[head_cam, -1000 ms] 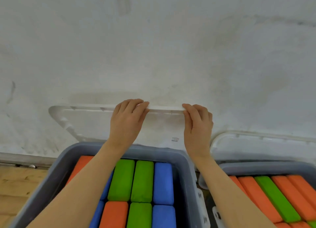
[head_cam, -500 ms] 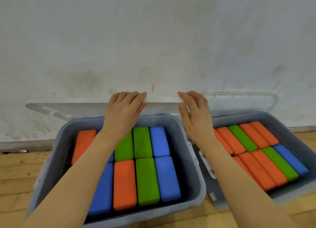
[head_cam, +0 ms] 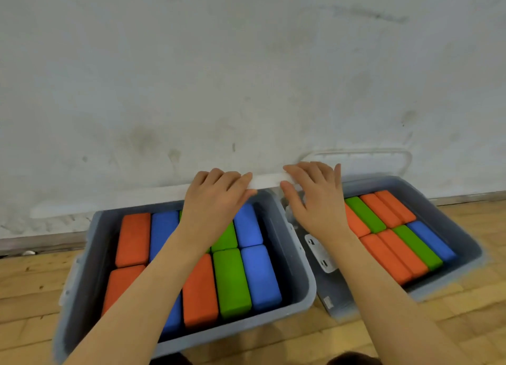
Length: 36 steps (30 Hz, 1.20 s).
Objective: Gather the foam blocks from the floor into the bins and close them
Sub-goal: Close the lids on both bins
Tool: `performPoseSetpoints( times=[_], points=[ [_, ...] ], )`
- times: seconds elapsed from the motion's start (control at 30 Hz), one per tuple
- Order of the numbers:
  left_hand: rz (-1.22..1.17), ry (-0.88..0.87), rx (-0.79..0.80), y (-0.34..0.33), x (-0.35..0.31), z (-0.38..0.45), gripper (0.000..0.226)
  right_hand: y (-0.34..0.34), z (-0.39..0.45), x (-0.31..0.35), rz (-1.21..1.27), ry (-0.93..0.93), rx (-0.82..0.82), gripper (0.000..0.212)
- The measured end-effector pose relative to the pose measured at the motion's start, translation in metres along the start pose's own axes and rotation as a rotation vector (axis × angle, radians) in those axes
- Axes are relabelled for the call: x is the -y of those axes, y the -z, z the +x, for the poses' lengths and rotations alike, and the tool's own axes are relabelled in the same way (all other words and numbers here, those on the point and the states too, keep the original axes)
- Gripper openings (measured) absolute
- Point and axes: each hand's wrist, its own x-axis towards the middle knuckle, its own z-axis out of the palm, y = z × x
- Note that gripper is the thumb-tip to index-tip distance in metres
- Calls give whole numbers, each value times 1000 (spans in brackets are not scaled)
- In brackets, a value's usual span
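Two grey bins stand on the wooden floor against a white wall. The left bin point(head_cam: 298, 288) is packed with orange, blue and green foam blocks point(head_cam: 232, 282). The right bin point(head_cam: 462, 228) holds more orange, green and blue blocks point(head_cam: 405, 244). A white lid point(head_cam: 267, 180) is held edge-on above the back rim of the left bin. My left hand point(head_cam: 216, 200) grips its near edge with fingers curled over the top. My right hand point(head_cam: 315, 197) grips the same edge just to the right. Part of the lid is blurred.
A second white lid point(head_cam: 405, 159) leans against the wall behind the right bin. A white latch point(head_cam: 319, 252) shows on the right bin's near side, in the gap between the bins. Wooden floor point(head_cam: 451, 323) runs around both bins, with a baseboard at the wall.
The lid has tipped away from the wall and come down and forward over the left bin, both hands still on its edge. The camera has dropped, and both bins now show in full.
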Motion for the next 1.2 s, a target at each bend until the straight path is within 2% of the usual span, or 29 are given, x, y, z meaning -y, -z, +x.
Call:
performPoseSetpoints(
  times=[0.13, 0.2, 0.33, 0.5, 0.6, 0.73, 0.9, 1.07, 1.2],
  points=[
    [-50, -33, 59, 3, -22, -22, 33, 2, -34, -15, 84, 24, 118, 42],
    [-117, -14, 144, 1, -33, -38, 37, -3, -54, -21, 119, -2, 204, 46],
    [-223, 92, 348, -7, -56, -75, 49, -16, -95, -35, 186, -52, 417, 49],
    [-314, 262, 532, -18, -93, -123, 42, -35, -139, -51, 182, -30, 591, 45],
    [-378, 384, 574, -24, -111, -145, 45, -44, -157, -58, 186, -32, 622, 45],
    [-423, 389, 619, -23, -121, -169, 35, -49, -177, -59, 243, -72, 633, 42],
    [-429, 482, 689, -10, -124, -171, 37, -50, -180, -51, 246, -62, 618, 39],
    [-386, 484, 749, 3, -125, -171, 35, -47, -183, -40, 231, -47, 631, 37],
    [-365, 443, 838, 13, -126, -175, 33, -45, -187, -34, 218, -71, 728, 29]
  ],
)
